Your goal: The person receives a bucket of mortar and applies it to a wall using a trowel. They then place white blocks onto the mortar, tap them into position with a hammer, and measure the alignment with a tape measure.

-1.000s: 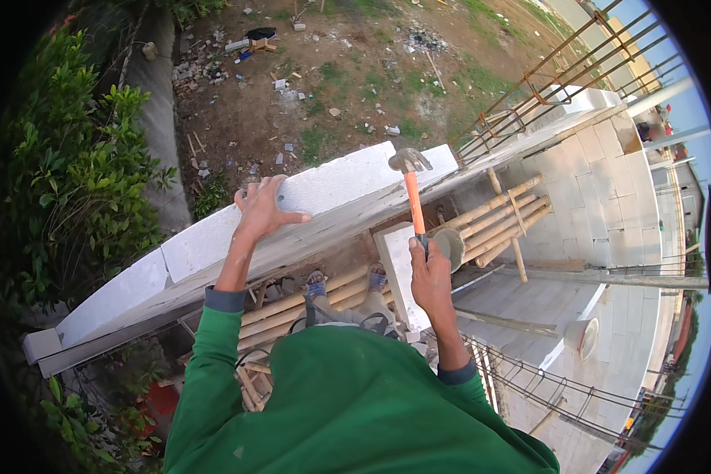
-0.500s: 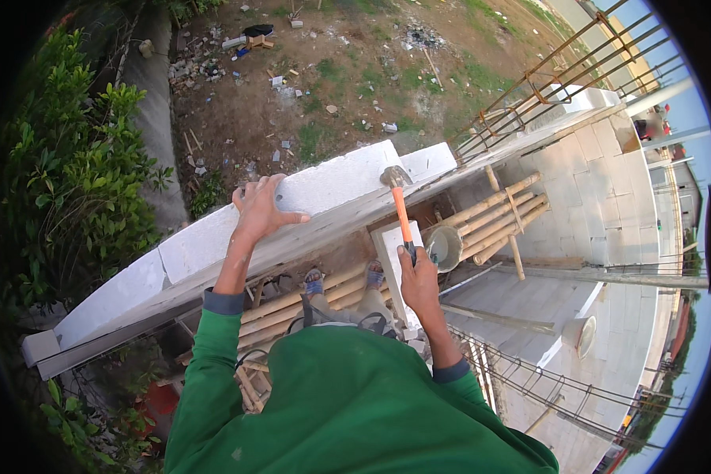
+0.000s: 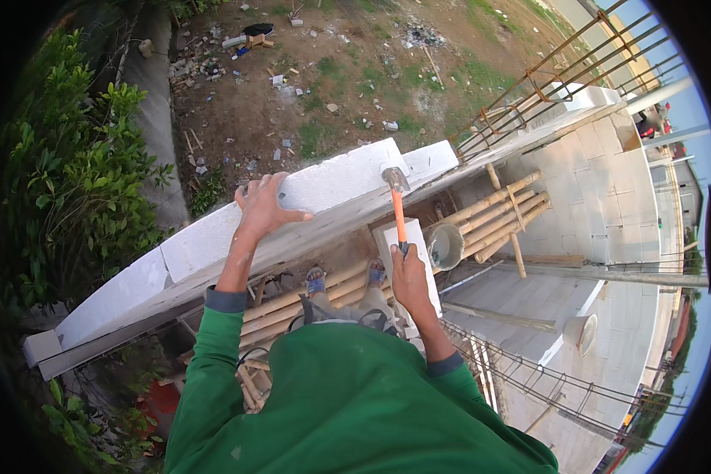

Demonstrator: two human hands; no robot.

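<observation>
A white lightweight block (image 3: 341, 172) lies along the top of the wall, its right end beside another white block (image 3: 432, 159). My left hand (image 3: 262, 208) rests on the first block with fingers spread over the far side and thumb pointing right along the near edge. In my right hand (image 3: 413, 283) is a hammer (image 3: 398, 212) with an orange and black handle, gripped near the handle's lower end. The hammer's head is at the block's right end; whether it touches cannot be told. Behind my right hand stands a pale upright slab (image 3: 426, 272).
Bamboo poles (image 3: 347, 294) form the platform under my feet. A bucket (image 3: 445, 246) stands on more bamboo poles (image 3: 504, 213) to the right. Rebar (image 3: 521, 110) sticks out at the far right. Beyond the wall lies littered ground (image 3: 324, 87), with bushes (image 3: 79, 166) at left.
My right hand has shifted slightly left, and the hammer's handle stands more upright. The hammer head has moved slightly down in the picture. My left hand stays on the block.
</observation>
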